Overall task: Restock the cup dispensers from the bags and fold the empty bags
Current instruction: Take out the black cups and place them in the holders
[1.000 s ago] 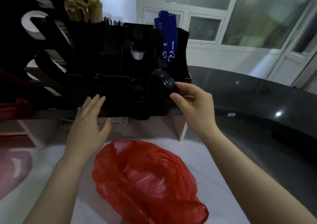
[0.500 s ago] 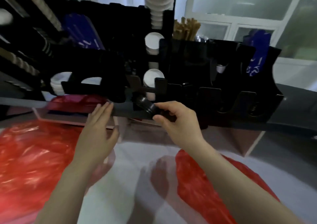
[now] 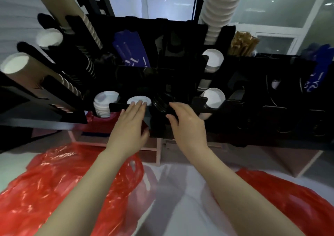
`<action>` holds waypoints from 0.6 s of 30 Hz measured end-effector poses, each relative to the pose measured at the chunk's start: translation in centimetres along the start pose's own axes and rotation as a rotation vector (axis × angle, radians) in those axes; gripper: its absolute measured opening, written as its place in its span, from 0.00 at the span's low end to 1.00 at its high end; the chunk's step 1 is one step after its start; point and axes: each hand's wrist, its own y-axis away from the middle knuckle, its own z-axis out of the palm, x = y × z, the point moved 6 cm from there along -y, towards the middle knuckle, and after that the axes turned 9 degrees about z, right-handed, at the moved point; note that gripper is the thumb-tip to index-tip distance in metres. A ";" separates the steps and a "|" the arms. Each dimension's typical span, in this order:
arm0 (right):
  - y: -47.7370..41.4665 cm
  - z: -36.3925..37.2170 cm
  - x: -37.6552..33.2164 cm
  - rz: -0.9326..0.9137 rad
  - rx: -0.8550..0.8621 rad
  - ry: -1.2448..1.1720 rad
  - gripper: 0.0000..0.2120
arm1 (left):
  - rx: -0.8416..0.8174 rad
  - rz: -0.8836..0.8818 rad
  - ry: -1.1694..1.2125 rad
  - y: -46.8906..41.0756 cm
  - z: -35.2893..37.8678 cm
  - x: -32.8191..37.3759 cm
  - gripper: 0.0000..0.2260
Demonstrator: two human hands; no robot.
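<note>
While right fingers [image 3: 174, 106] curl, black lids [image 3: 160, 102] just beside them

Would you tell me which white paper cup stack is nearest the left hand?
The bottom row's second white paper cup stack from the left, at the left hand's fingertips; others stand apart.

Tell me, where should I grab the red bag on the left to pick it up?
Take your grip on the handle loop at the right end of the left red bag. Come down from above. The bag lies spread out and crumpled on the white counter, so its body is slippery and loose, but the loop has a hole that fingers can probably hook through.
</note>
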 end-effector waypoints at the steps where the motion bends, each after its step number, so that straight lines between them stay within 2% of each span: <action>1: -0.2 0.5 -0.4 -0.015 0.022 0.043 0.17 | -0.022 -0.003 -0.024 -0.4 0.4 -0.4 0.36; 3: -0.8 1.4 -0.8 -0.023 0.050 0.160 0.17 | -0.040 -0.026 -0.055 -0.8 1.1 -1.3 0.39; 6: -1.8 3.1 -0.3 0.066 -0.055 0.387 0.17 | -0.004 -0.037 -0.028 -0.7 1.5 -1.8 0.38; 10: -2.2 4.2 0.2 0.151 -0.141 0.555 0.12 | 0.052 -0.023 0.021 -0.5 1.7 -1.9 0.36; 14: -1.1 5.8 1.3 0.124 -0.236 0.645 0.16 | 0.065 -0.018 0.057 -0.5 1.6 -2.1 0.35; 18: -0.9 6.3 2.2 0.102 -0.262 0.639 0.24 | 0.050 -0.015 0.067 -0.5 1.4 -2.1 0.34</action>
